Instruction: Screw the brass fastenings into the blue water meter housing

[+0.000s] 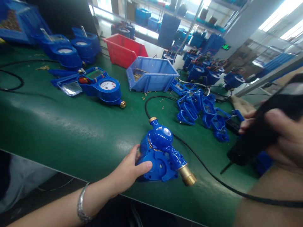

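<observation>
My left hand [132, 167] grips a blue water meter [161, 138] by its plastic housing, thumb on top and fingers round the far side. The meter lies underside up over the green bench, its round blue body and brass end fittings showing. At the right, my right hand [281, 138] is wrapped round a black electric screwdriver [260, 132], slightly blurred. Its thin bit points down and left, apart from the meter. A black cable [203, 160] runs behind the meter and across the bench to the right.
Another water meter [106, 86] with its lid open lies at the left. A blue bin [153, 75] holds small brass screws, with a red bin [125, 50] behind it. Loose screws [163, 107] and several blue plastic covers [199, 107] lie on the bench [78, 126]. More meters stand behind.
</observation>
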`<state>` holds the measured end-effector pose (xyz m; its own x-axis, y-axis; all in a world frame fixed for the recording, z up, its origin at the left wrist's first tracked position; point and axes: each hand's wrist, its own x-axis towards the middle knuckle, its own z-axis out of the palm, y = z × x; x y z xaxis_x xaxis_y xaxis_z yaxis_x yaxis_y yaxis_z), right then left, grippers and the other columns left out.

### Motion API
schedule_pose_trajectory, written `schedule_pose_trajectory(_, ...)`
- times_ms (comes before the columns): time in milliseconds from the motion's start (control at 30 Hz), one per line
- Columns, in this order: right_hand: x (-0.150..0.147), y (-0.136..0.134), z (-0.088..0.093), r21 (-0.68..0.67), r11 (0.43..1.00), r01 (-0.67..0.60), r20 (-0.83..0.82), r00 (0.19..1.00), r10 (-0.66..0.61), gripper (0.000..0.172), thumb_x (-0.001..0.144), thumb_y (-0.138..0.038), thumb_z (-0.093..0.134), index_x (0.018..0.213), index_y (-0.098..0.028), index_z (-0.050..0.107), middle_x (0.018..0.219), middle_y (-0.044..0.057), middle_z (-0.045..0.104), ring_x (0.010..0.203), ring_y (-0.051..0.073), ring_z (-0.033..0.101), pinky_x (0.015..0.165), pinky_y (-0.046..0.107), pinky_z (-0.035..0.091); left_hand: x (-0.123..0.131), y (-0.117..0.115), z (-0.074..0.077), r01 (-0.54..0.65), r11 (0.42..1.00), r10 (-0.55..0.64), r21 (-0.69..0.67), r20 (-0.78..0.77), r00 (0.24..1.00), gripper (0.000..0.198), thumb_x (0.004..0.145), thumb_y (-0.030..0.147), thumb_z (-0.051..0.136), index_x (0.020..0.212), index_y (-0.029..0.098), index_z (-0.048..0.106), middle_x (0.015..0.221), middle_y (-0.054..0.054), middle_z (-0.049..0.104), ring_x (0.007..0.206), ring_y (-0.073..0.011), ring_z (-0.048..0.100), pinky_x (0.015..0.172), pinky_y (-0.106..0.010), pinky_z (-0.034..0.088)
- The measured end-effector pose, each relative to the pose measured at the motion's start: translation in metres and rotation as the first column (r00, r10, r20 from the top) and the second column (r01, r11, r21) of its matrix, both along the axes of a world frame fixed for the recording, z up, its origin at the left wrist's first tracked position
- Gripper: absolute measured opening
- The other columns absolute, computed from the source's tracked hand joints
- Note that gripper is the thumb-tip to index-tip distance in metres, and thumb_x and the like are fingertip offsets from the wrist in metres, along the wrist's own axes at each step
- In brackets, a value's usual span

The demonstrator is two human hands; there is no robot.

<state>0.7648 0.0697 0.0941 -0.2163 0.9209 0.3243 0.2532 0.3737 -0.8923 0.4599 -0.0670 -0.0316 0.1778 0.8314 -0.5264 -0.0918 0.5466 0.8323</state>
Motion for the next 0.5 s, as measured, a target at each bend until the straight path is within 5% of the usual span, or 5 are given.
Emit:
schedule_pose_trajectory(67, 0.016, 0.003, -0.03, -0.176, 0.968, 0.179, 0.335, 0.936, -0.112, 0.01, 0.076, -0.029, 0.067, 0.077, -0.023, 0.058, 0.055, -0.002, 0.059, 0.041, 0.015, 0.056, 0.038, 0.026, 0.045, -0.006, 0.002, 0.0, 0.01, 0.985, 0.035, 0.174, -0.255, 0.966, 0.097, 0.068, 0.056, 0.062, 0.14, 0.009, 0.018, 0.136, -0.023, 0.039, 0.124, -0.036, 0.042, 0.1, -0.05, 0.037)
schedule_pose_trajectory(133, 0.029, 0.004, -0.062, -0.241, 0.889, 0.389, 0.69, 0.713, -0.125, 0.022, 0.067, -0.027, 0.073, 0.074, -0.022, 0.053, 0.054, -0.002, 0.057, 0.045, 0.018, 0.057, 0.042, 0.029, 0.045, -0.01, 0.008, 0.007, 0.081, 0.898, 0.149, 0.433, -0.472, 0.869, 0.087, 0.07, 0.055, 0.061, 0.137, 0.012, 0.026, 0.138, -0.02, 0.037, 0.127, -0.0345, 0.038, 0.103, -0.051, 0.034)
schedule_pose_trajectory(233, 0.042, 0.002, -0.1, -0.225, 0.82, 0.526, 0.854, 0.512, -0.094, 0.028, 0.057, -0.017, 0.075, 0.072, -0.02, 0.051, 0.057, 0.0, 0.056, 0.056, 0.024, 0.059, 0.051, 0.034, 0.047, -0.005, 0.026, 0.028, 0.378, 0.589, 0.238, 0.714, -0.6, 0.763, 0.063, 0.077, 0.046, 0.058, 0.128, 0.014, 0.041, 0.131, -0.016, 0.047, 0.124, -0.0288, 0.042, 0.105, -0.047, 0.032)
schedule_pose_trajectory(367, 0.043, -0.009, -0.112, -0.172, 0.777, 0.606, 0.911, 0.397, -0.108, 0.021, 0.067, -0.025, 0.065, 0.083, -0.015, 0.057, 0.068, 0.012, 0.06, 0.066, 0.033, 0.061, 0.058, 0.042, 0.046, 0.025, 0.054, 0.056, 0.724, 0.174, 0.02, 0.667, -0.738, 0.675, 0.047, 0.08, 0.044, 0.059, 0.115, 0.013, 0.055, 0.116, -0.012, 0.061, 0.111, -0.025, 0.053, 0.105, -0.044, 0.032)
schedule_pose_trajectory(500, 0.019, -0.04, -0.082, -0.06, 0.769, 0.636, 0.928, 0.318, -0.191, 0.034, 0.078, -0.027, 0.054, 0.107, -0.009, 0.057, 0.101, 0.023, 0.059, 0.093, 0.038, 0.059, 0.077, 0.049, 0.044, 0.052, 0.066, 0.06, 0.862, -0.06, -0.081, 0.503, -0.863, 0.498, 0.055, 0.076, 0.057, 0.057, 0.108, 0.011, 0.059, 0.098, -0.012, 0.065, 0.092, -0.0265, 0.06, 0.088, -0.042, 0.043)
